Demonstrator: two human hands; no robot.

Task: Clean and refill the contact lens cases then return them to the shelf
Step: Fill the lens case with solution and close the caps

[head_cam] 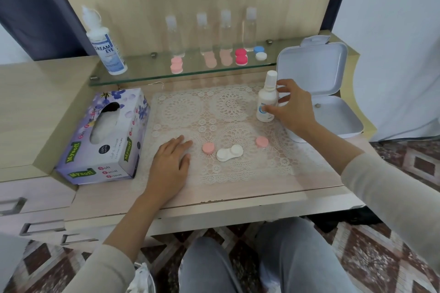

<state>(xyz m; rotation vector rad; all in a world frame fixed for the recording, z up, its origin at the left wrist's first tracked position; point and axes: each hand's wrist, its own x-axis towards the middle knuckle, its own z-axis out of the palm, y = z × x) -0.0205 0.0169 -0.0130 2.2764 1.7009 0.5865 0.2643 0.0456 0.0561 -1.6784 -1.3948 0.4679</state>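
A white contact lens case [229, 153] lies uncapped on the lace mat [221, 112], with one pink cap [208, 148] to its left and another pink cap [262, 142] to its right. My left hand [172, 161] rests flat on the mat, left of the case, holding nothing. My right hand [291, 110] is wrapped around a small white solution bottle [267, 97] standing upright at the mat's right edge. On the glass shelf [142, 77] sit a pink case [176, 65], a red case [241, 56] and a blue-and-white case [260, 53].
A large Dream Eye solution bottle [106, 48] stands on the shelf's left end, with several clear bottles [202, 33] behind the cases. A purple tissue box [104, 137] lies left of the mat. An open white box [320, 93] stands to the right.
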